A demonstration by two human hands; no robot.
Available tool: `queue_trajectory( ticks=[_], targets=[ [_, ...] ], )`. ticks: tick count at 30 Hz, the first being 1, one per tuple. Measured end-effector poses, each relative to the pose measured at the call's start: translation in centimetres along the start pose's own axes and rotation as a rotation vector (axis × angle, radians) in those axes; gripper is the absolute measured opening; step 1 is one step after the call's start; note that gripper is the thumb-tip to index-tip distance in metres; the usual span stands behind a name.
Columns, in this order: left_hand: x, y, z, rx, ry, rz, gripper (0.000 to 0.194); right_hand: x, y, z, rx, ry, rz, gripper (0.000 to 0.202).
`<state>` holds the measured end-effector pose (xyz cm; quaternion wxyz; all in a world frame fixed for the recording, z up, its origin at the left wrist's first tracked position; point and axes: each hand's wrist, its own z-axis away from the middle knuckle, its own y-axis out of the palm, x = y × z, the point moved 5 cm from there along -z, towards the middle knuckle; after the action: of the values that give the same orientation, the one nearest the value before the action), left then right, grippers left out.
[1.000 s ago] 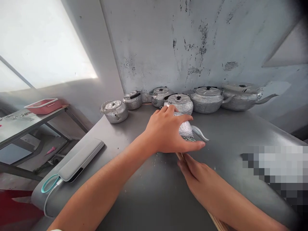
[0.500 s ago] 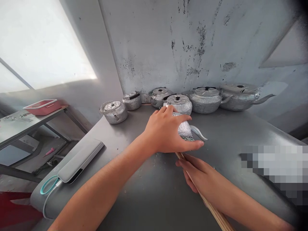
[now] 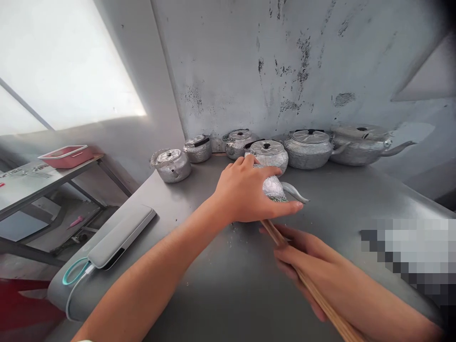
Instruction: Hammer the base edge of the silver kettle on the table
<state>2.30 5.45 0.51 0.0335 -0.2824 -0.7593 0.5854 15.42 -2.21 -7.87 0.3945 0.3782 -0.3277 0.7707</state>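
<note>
My left hand [image 3: 245, 190] grips a small silver kettle [image 3: 273, 186] from above. Its thumb and fingers reach round the body, and the curved spout sticks out to the right. Most of this kettle is hidden behind the hand; a greenish textured band shows low on its visible side. My right hand [image 3: 306, 261] is wrapped round a long, thin wooden stick [image 3: 272, 232]. The stick slants up from the lower right, and its far end goes out of sight beneath my left hand. Whether it touches the kettle I cannot tell.
Several crumpled-looking silver kettles [image 3: 309, 149] line the back of the grey table [image 3: 221, 294] along the stained wall. On the left lies a grey power bank [image 3: 123, 237] with a cable. A pink basket [image 3: 67, 159] stands on a side table. A pixelated patch covers the right edge.
My right hand has slid back along the stick, toward the lower right. My left hand keeps its hold on the kettle. The whole view has shifted slightly.
</note>
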Motion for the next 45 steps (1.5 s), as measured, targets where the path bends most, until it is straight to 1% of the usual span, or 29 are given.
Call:
queue_trajectory(
  ticks=[3,7,10,12,15,18,21,25,29,33,35,40,43,45],
  targets=[
    [-0.1,0.1,0.0,-0.002,0.004,-0.004,0.076,-0.1,0.1,0.1,-0.005,0.024,0.019,0.017],
    [-0.1,0.0,0.0,-0.015,0.008,-0.003,0.075,0.4,0.4,0.2,-0.057,-0.012,0.054,0.024],
    [-0.2,0.0,0.1,-0.013,0.012,-0.009,0.074,0.2,0.6,0.1,-0.040,0.003,0.039,0.020],
    [-0.3,0.0,0.1,-0.013,0.011,-0.015,0.074,0.1,0.7,0.2,-0.014,0.004,0.029,0.023],
    [-0.3,0.0,0.1,-0.011,0.016,-0.013,0.075,0.1,0.7,0.4,-0.015,-0.006,0.022,0.029],
    [-0.2,0.1,0.1,-0.008,0.014,-0.009,0.074,0.1,0.8,0.6,-0.030,0.019,0.035,0.031],
    [-0.2,0.0,0.1,-0.011,0.016,-0.010,0.073,0.2,0.7,0.5,-0.061,0.004,0.009,0.033],
    [-0.4,0.0,0.1,-0.017,0.021,-0.020,0.073,-0.4,1.0,0.0,-0.023,0.024,-0.020,0.031],
    [-0.4,0.0,0.1,-0.009,0.020,-0.019,0.075,-0.6,1.0,-0.5,-0.017,-0.046,-0.064,0.032],
    [-0.3,0.0,0.2,-0.015,0.020,-0.024,0.074,-0.8,1.2,-0.6,0.021,-0.025,-0.015,0.034],
    [-0.3,0.0,0.1,-0.012,0.017,-0.019,0.074,-0.6,1.2,-0.6,0.016,-0.048,-0.023,0.036],
    [-0.3,0.0,0.1,-0.007,0.015,-0.007,0.075,-1.0,1.1,-0.6,0.012,-0.020,-0.030,0.032],
    [-0.2,0.0,0.1,-0.013,0.016,-0.013,0.075,-0.9,1.0,-0.7,-0.002,-0.047,-0.041,0.029],
    [-0.2,0.0,0.1,-0.008,0.011,-0.016,0.075,-0.8,1.0,-0.7,0.000,-0.031,-0.046,0.028]
  ],
)
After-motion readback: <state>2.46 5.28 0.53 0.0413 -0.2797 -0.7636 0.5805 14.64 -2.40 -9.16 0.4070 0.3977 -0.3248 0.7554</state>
